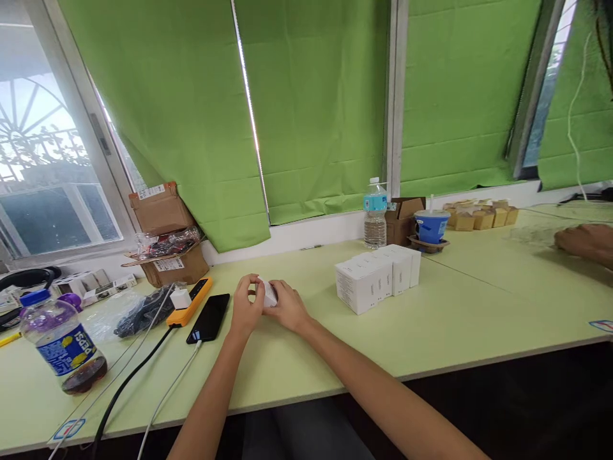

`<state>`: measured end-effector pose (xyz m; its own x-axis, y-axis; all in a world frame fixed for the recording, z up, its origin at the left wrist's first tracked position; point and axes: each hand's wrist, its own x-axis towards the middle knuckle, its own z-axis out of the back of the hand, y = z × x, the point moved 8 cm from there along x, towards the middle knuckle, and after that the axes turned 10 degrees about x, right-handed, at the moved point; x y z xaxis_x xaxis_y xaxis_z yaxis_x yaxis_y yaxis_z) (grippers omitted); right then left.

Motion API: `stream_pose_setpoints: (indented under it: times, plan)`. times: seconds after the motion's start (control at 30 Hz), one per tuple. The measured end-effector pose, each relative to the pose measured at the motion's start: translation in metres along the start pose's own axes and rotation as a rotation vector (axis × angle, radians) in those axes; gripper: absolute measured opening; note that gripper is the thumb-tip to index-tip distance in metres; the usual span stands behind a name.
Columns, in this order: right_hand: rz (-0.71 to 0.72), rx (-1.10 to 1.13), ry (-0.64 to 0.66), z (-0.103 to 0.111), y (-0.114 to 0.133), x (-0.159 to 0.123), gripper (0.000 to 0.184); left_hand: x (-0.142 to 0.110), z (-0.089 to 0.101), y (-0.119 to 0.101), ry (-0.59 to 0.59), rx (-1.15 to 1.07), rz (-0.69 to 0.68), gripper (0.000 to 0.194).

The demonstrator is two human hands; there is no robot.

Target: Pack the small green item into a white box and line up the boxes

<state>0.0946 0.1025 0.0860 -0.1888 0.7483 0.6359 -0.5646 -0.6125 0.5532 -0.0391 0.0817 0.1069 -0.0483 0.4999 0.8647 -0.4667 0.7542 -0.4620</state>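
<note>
Between my two hands is a small white box, held just above the table and partly covered by my fingers. My left hand grips it from the left with curled fingers. From the right, my right hand closes round its other side. Fine print shows on the box, too small to read. To the right, a row of similar white boxes stands pressed together on the table. A black phone with a white cable plugged in lies just left of my left hand.
An orange power strip and a Pepsi bottle are on the left, with cables crossing the table. Cardboard boxes lean by the window. A water bottle and blue cup stand behind. Another person's hand rests far right.
</note>
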Motion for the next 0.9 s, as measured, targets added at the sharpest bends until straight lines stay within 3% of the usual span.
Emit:
stream_pose_setpoints:
  times: [0.23,0.6,0.9]
  plan:
    - [-0.009,0.008,-0.003,0.000,0.002,0.000,0.064,0.001,0.001,0.002,-0.045,-0.018,0.029,0.024]
    - [-0.009,0.013,-0.007,0.001,0.000,0.000,0.066,0.000,0.006,-0.006,-0.045,-0.003,-0.091,0.032]
    - [-0.008,0.081,0.004,0.006,-0.002,-0.002,0.071,-0.004,0.003,-0.012,0.027,0.045,-0.153,0.023]
